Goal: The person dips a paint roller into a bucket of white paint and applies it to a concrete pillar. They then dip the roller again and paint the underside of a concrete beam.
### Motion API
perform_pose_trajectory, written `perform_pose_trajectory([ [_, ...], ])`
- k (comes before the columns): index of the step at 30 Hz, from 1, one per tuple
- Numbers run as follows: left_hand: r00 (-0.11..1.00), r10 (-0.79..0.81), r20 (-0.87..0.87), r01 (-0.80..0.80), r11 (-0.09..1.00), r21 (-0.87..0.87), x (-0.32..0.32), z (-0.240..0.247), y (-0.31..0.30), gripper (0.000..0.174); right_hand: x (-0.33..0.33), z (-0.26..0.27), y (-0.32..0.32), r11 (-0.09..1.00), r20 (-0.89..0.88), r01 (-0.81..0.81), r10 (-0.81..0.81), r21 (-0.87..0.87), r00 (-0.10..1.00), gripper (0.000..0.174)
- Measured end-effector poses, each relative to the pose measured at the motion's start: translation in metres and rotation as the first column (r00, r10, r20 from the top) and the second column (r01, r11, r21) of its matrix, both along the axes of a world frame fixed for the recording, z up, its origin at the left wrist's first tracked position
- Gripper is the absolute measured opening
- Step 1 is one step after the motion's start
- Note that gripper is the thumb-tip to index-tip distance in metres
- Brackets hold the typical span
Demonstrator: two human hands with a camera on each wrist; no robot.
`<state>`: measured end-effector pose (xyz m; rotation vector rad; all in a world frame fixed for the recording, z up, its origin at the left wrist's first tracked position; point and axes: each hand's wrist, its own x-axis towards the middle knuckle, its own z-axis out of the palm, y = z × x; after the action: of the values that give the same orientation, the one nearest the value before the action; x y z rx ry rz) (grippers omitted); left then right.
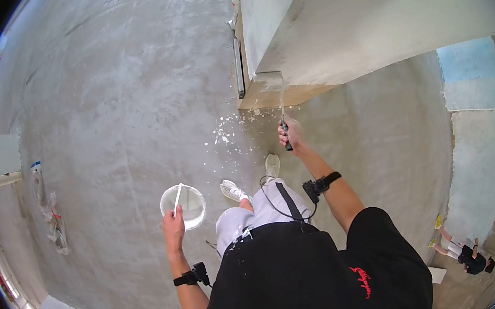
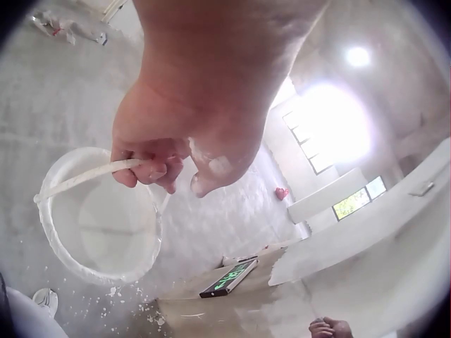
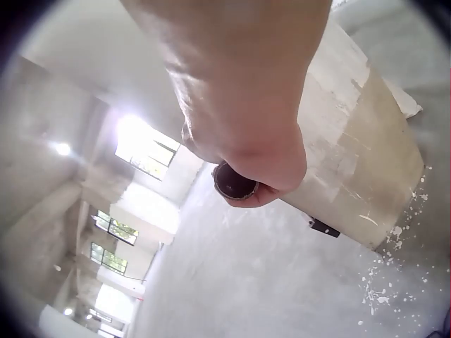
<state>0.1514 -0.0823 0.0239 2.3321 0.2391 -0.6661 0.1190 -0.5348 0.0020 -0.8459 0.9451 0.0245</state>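
Observation:
By its thin white bail, my left hand grips a white bucket hanging beside the left leg. In the left wrist view the fingers curl round the bail, and pale liquid shows inside the bucket. Out in front, my right hand grips the black handle of a paint roller. Its roller head lies against the lower part of a pillar, where whitish coating borders bare tan surface. Only the dark handle end shows in the right wrist view; the arm hides the rest.
White splatters dot the grey concrete floor around the pillar's foot. A dark-framed sign with green lettering is on the pillar's side. Plastic-wrapped items lie on the left. Another person is at the far right.

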Motion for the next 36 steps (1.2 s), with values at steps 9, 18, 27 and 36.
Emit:
perform_pose_trajectory([
  [9, 0.999, -0.026, -0.022, 0.026, 1.000, -0.006, -0.005, -0.008, -0.013, 0.052, 0.028, -0.075, -0.004, 0.980, -0.106, 0.107, -0.090, 0.166, 0.990, 0.033],
  [18, 0.991, -0.127, -0.046, 0.128, 0.992, 0.018, -0.006, -0.010, -0.017, 0.053, 0.039, -0.078, -0.012, 0.971, -0.088, 0.104, -0.087, 0.216, 0.992, 0.030],
  [27, 0.997, -0.056, -0.058, 0.054, 0.998, -0.035, 0.003, 0.007, -0.030, 0.052, 0.009, 0.002, -0.009, 0.990, 0.060, 0.088, -0.094, 0.108, 0.994, 0.031],
  [36, 0.997, -0.056, -0.062, 0.055, 0.998, -0.022, 0.009, 0.027, -0.039, 0.049, 0.003, 0.081, -0.017, 0.999, 0.163, 0.009, 0.000, -0.050, 0.987, 0.032],
])
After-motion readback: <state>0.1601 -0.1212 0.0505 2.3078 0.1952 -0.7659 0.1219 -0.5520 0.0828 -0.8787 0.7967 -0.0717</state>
